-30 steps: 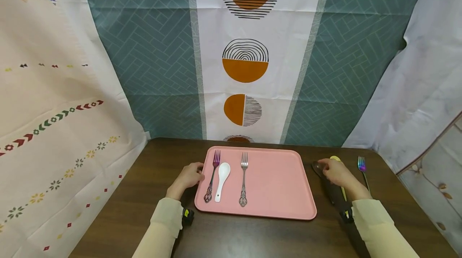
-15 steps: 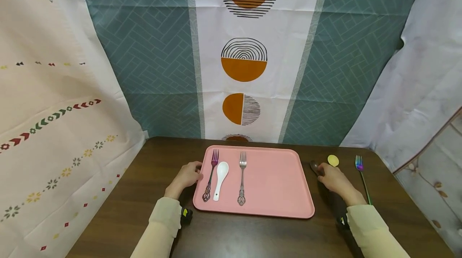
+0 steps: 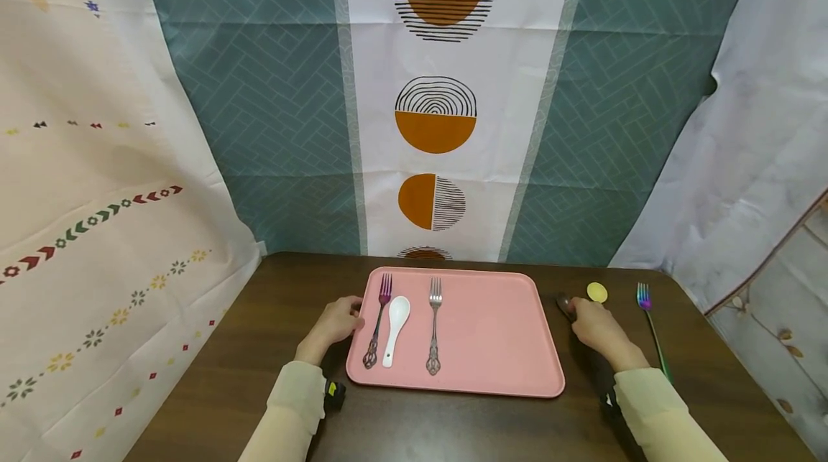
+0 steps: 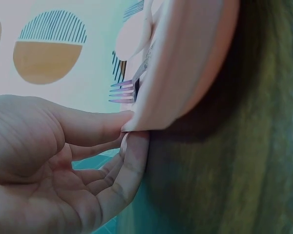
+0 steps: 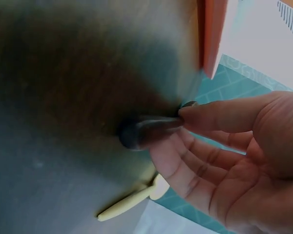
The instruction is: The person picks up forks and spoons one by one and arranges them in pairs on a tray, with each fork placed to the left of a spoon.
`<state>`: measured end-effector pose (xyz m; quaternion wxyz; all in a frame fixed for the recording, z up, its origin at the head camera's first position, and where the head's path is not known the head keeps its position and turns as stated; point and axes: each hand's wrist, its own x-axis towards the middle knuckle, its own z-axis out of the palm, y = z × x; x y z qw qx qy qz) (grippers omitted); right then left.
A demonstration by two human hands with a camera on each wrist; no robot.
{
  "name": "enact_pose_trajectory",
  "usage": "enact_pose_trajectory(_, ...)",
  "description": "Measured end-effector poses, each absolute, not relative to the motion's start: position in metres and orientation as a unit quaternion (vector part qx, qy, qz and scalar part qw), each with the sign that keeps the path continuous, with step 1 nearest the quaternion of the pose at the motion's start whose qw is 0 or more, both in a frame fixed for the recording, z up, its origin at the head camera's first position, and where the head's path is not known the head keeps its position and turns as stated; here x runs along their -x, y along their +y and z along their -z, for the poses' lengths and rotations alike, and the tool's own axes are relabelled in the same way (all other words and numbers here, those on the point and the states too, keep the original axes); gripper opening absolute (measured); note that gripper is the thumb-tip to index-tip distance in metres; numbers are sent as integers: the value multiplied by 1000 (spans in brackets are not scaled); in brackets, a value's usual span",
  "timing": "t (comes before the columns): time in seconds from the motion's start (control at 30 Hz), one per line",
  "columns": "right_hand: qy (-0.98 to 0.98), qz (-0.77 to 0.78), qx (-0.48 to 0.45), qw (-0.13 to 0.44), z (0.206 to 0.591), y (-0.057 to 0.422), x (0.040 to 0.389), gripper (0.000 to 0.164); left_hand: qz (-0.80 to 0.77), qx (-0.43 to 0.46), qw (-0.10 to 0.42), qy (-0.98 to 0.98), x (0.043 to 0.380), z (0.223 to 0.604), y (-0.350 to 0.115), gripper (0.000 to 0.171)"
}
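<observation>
At the left edge of the pink tray (image 3: 491,333), my left hand (image 3: 336,322) pinches the rim; in the left wrist view the thumb lies on top and fingers (image 4: 132,165) underneath. On the tray lie a purple-tined fork (image 3: 385,289), a white spoon (image 3: 399,311) and a silver fork (image 3: 435,293). To the right of the tray, my right hand (image 3: 598,329) pinches a dark spoon (image 3: 564,304) between thumb and fingers. The right wrist view shows the dark spoon's handle end (image 5: 132,136) over the table, with most of its bowl hidden behind the thumb.
A yellow spoon (image 3: 597,292) lies just beyond my right hand, mostly hidden by it in the head view. Farther right is a rainbow-coloured fork (image 3: 643,297) with a green handle. Patterned cloths (image 3: 291,124) hang behind the brown table (image 3: 297,275).
My right hand has come off the yellow spoon's head and shifted slightly left and nearer with the dark spoon. My left hand stays at the tray rim. The head view shifts slightly.
</observation>
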<state>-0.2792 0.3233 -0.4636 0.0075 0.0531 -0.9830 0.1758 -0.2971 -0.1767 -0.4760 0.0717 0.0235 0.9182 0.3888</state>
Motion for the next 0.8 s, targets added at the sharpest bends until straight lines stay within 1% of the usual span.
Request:
enact_pose_trajectory(0.1, -983, -173, -54, 14, 463, 321, 280, 16, -390, -28, 67, 918, 297, 475, -177, 46)
enact_pose_trajectory(0.27, -983, -174, -52, 22, 463, 320, 284, 14, -381, -35, 62, 922, 299, 475, -177, 46)
enact_pose_trajectory(0.37, -984, -170, -49, 25, 469, 322, 290, 15, -378, -31, 63, 923, 299, 477, -178, 46)
enact_pose_trajectory(0.5, -985, -164, -43, 9, 471, 322, 295, 17, -380, -29, 63, 923, 298, 479, -179, 46)
enact_pose_trajectory(0.6, -986, -165, -40, -5, 466, 319, 291, 20, -380, -30, 62, 922, 299, 481, -178, 47)
enact_pose_trajectory(0.8, -987, -161, -27, 4, 466, 316, 285, 27, -378, -32, 59, 924, 300, 483, -178, 47)
